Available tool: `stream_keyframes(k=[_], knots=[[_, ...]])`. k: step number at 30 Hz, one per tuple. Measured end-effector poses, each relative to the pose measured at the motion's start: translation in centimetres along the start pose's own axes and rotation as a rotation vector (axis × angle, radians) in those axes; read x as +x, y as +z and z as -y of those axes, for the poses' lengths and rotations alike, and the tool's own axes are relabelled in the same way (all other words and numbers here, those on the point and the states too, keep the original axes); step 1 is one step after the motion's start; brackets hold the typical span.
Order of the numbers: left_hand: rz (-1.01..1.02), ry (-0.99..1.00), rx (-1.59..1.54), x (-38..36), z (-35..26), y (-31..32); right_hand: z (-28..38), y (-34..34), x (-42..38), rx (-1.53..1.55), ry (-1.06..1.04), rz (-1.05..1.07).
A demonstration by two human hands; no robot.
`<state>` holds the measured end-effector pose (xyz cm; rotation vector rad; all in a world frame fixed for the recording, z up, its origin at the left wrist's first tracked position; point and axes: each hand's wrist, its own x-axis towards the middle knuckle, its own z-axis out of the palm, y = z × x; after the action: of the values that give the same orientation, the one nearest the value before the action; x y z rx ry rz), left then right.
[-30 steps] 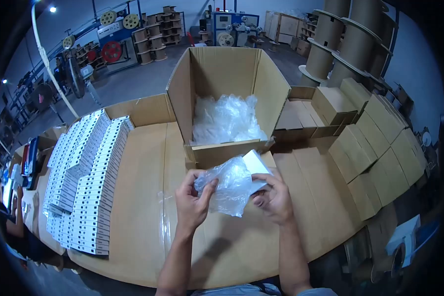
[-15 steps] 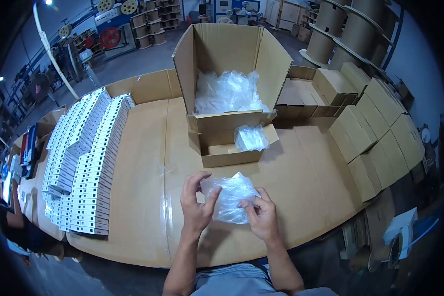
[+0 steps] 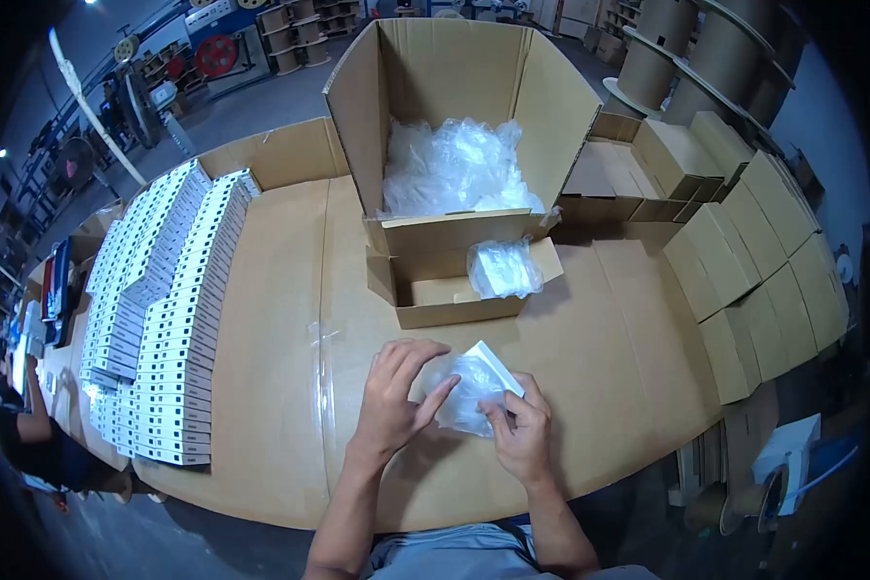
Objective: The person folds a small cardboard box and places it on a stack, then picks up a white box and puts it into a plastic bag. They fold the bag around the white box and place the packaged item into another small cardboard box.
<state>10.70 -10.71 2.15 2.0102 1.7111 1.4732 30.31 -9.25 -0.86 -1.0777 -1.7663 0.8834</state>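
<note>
A clear plastic bag [image 3: 466, 398] is between my hands, low over the cardboard-covered table, with a flat white box [image 3: 496, 365] showing at its upper right edge. My right hand [image 3: 522, 425] pinches the bag and box at their right side. At the bag's left side is my left hand [image 3: 393, 398], its thumb and fingers spread apart. Beyond them stands a small open carton [image 3: 459, 313], holding a plastic-wrapped packet [image 3: 505, 269] at its right end. Behind it, a large open carton [image 3: 454, 68] holds a heap of clear plastic bags [image 3: 454, 169].
Long stacks of white boxes [image 3: 176, 377] fill the table's left side. Closed brown cartons [image 3: 735, 261] are piled along the right edge, with open ones [image 3: 604, 174] behind. A co-worker's arm [image 3: 37, 411] shows at the far left. Large spools [image 3: 657, 58] stand at the back right.
The white box now shows more clearly beside the bag's right edge. My left hand has opened wider over the bag's left side. The view has shifted slightly.
</note>
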Motion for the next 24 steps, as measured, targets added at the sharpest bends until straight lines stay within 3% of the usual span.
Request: stream_keyframes(k=[8,21,24], knots=[[0.128,-0.012,0.024,0.5,1.7,1.2,-2.5,0.9,1.1,0.118,-0.012,-0.088],[0.095,-0.207,-0.239,0.3,2.2,1.2,-4.7,-0.3,1.1,0.065,-0.047,-0.026],[0.185,-0.193,-0.225,0.6,2.0,0.4,-3.5,-0.6,1.9,0.494,0.087,-0.01]])
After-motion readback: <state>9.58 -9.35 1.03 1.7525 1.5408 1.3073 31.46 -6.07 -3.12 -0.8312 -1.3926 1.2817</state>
